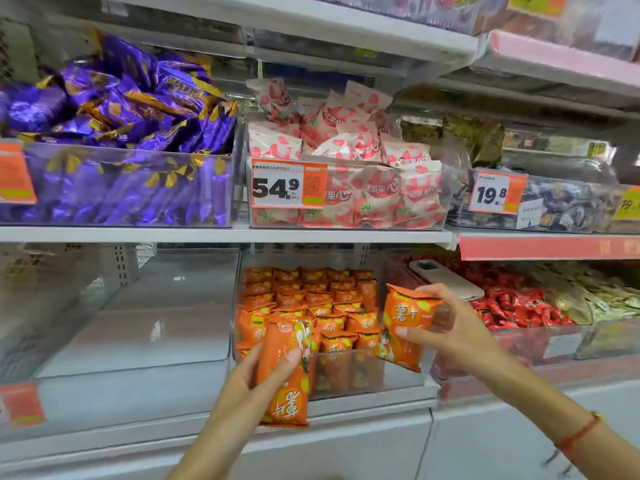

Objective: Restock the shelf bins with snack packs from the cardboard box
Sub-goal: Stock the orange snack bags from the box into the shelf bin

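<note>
L hand (258, 370) & R hand (446, 327) each grip orange pack (285, 375).

Two bare forearms are seen, entering from about 6 o'clock and 5 o'clock of the view. No sleeves are visible on either arm. The left hand (263, 372) is bare, no rings or glove noted. The right hand (450, 327) is likewise bare. A thin red cord bracelet (578, 433) with a small gold-coloured bead is worn on the right wrist.
</note>
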The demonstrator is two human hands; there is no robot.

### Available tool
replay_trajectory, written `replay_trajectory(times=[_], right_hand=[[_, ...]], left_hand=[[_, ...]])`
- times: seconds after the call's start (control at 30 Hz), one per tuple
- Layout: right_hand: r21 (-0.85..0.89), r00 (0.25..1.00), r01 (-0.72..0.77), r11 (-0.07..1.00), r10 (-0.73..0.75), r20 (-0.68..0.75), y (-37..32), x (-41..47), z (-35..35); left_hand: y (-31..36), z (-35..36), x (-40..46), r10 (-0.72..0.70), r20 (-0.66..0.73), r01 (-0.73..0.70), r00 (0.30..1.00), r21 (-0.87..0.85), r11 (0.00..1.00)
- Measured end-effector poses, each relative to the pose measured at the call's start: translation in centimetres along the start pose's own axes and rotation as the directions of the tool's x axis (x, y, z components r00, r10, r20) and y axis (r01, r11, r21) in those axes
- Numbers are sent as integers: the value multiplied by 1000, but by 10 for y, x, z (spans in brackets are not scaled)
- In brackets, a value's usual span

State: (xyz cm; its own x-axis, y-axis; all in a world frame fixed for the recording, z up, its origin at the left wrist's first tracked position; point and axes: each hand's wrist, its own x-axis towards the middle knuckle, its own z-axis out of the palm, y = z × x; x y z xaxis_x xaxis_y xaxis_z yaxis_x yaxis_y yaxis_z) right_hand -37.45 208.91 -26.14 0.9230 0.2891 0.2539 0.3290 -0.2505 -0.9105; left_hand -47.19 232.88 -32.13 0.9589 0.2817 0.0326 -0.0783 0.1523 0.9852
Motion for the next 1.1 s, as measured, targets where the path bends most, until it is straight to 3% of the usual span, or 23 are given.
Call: replay_trajectory(times=[0.1,0.2,0.27,0.37,0.47,0.57,0.77,0.83,0.93,1.1], right_hand=[[-321,982,162,933,-184,-39,14,37,-21],[-648,930,307,697,-365,48,34,71,-28],[-741,913,352,572,-384,138,41,89,-25],[-795,914,364,486,-351,205,51,113,-16],[-805,943,287,519,-300,142,58,135,-5],[-897,950,255,362,-265,164,68,160,4],[-881,937,323,347,13,349,82,198,17],[-898,930,335,286,56,364,85,203,18],[-920,931,362,149,-8,364,89,205,16],[-925,933,359,129,-66,353,95,199,17]], left_hand=[[14,20,34,76,-3,-75,997,113,991],[23,36,70,155,-22,-150,988,162,975],[22,42,93,180,-8,-175,984,173,969],[14,46,115,173,1,-170,985,186,968],[6,44,124,186,-25,-178,982,197,964],[2,43,125,191,-33,-180,981,206,962],[-1,40,125,168,-18,-161,986,201,966],[-3,39,126,159,-11,-153,987,210,966],[-4,37,127,138,-13,-132,990,214,968],[-2,36,126,95,-9,-91,995,192,977]])
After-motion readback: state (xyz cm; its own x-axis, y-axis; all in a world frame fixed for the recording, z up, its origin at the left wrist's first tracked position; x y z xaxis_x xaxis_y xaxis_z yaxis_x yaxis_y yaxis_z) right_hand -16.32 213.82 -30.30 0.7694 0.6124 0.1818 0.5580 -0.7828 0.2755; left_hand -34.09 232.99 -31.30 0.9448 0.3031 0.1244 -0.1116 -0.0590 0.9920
